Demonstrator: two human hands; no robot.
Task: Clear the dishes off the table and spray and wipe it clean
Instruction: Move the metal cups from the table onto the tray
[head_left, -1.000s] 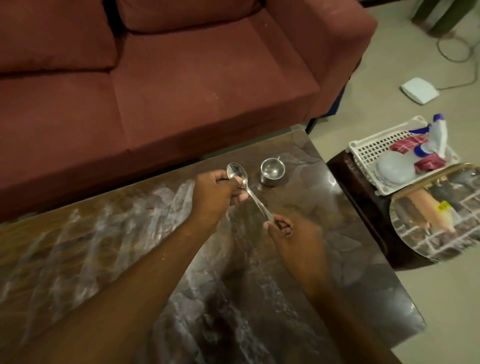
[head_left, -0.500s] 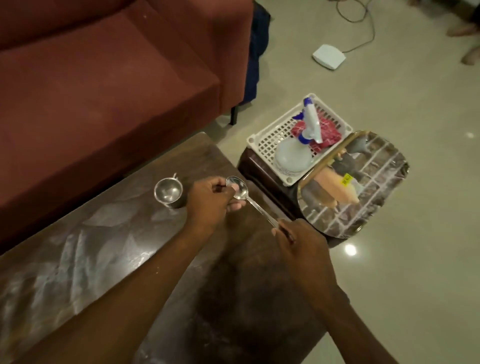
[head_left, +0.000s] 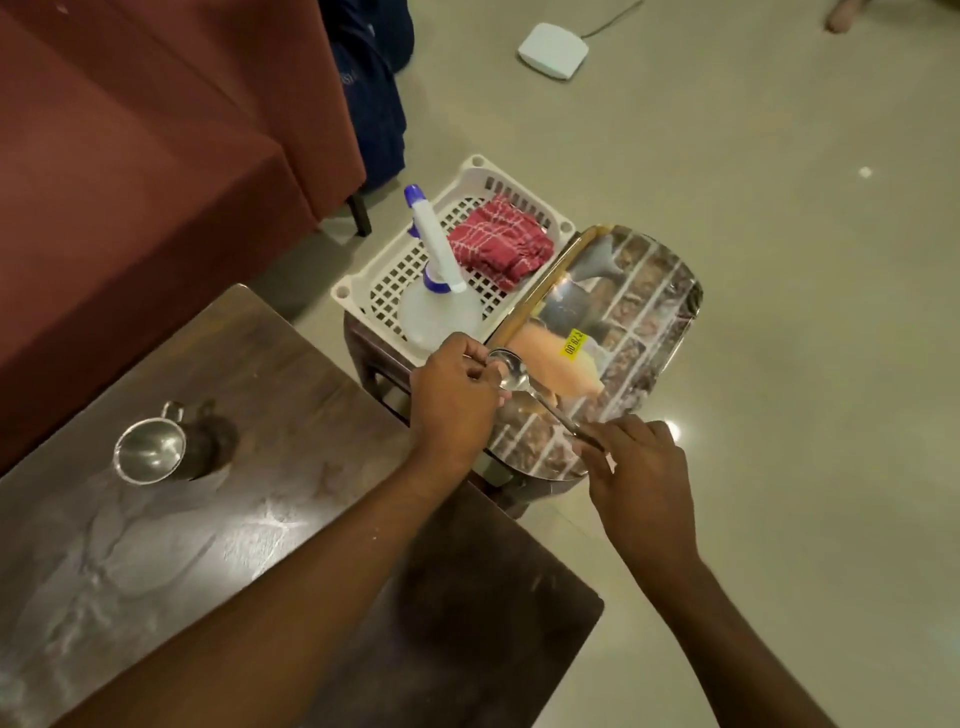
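**Spoon carried off the table toward the steel plate**

Dark tabletop (head_left: 291, 519) fills the lower left, where one steel cup (head_left: 150, 451) is left. The spoon (head_left: 514, 375) has been shifted right, over the mirrored plate (head_left: 644, 332) at centre, bowl pinched by the left hand (head_left: 454, 400), handle by the right hand (head_left: 641, 483). Clearing is judged nearly done; the spray bottle (head_left: 436, 275) and cloth (head_left: 498, 244) wait in the basket (head_left: 363, 291).

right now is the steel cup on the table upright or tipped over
Upright: the steel cup stands on the table, open mouth facing up.
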